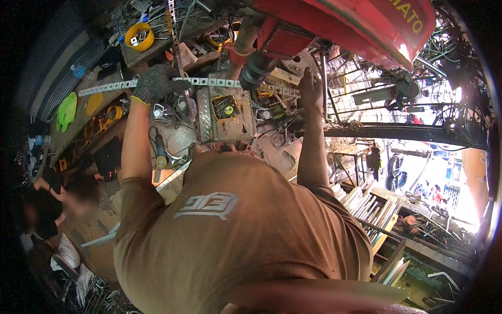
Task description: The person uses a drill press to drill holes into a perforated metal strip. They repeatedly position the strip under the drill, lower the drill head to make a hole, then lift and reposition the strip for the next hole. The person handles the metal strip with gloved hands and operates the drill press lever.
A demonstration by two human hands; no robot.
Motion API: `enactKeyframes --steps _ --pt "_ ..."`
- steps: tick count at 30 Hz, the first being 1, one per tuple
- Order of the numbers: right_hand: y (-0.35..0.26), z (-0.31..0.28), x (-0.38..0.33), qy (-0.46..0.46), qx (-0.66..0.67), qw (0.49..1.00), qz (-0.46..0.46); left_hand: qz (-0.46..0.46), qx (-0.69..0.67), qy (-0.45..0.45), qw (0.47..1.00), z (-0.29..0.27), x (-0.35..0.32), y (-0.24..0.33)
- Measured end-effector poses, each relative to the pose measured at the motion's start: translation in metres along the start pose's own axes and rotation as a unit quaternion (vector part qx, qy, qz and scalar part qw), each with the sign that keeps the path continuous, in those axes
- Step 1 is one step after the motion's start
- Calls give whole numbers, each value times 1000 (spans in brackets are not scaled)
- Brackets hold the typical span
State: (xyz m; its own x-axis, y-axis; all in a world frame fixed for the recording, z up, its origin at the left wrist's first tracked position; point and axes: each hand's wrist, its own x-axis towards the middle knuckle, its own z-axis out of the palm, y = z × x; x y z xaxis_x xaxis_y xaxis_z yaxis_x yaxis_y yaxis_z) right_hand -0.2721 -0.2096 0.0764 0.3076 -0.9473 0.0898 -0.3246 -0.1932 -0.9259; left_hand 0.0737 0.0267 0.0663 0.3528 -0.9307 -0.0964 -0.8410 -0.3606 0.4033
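My left hand (152,84), in a dark knitted glove with a yellow cuff, is closed on a long flat metal strip (107,88) with evenly spaced holes. The strip runs sideways, its right part (217,82) reaching the dark cylindrical chuck (254,73) of a red drill press (293,36). My bare right hand (311,91) is raised to the right of the chuck, beside an upright metal rod (324,86). Its fingers look stretched out; the shade hides whether they touch the machine. Below the chuck is a metal base plate (209,123) carrying an open box of small parts (226,108).
A yellow bowl of metal pieces (139,37) stands at the far left. An angle grinder (159,152) lies below the strip. Metal rods and bars (374,209) crowd the right side. Another person (57,196) is at the lower left. A green cloth or glove (66,112) lies on the left bench.
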Motion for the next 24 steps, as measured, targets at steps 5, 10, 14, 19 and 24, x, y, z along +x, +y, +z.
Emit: enactKeyframes --steps 5,10,14,19,24 --pt "18 -9 -21 -11 8 998 65 -19 -8 33 999 0 -17 15" --pt "12 -2 -20 14 30 999 6 -40 35 14 998 -18 -15 20" --pt "-2 -9 -21 -15 11 1000 7 -65 2 -46 997 -15 -6 16" --pt "-13 -11 -31 -64 -8 996 -55 14 29 13 999 -5 -11 6" --pt "-4 -21 -47 -35 -22 999 1 74 73 110 988 -6 6 -2"
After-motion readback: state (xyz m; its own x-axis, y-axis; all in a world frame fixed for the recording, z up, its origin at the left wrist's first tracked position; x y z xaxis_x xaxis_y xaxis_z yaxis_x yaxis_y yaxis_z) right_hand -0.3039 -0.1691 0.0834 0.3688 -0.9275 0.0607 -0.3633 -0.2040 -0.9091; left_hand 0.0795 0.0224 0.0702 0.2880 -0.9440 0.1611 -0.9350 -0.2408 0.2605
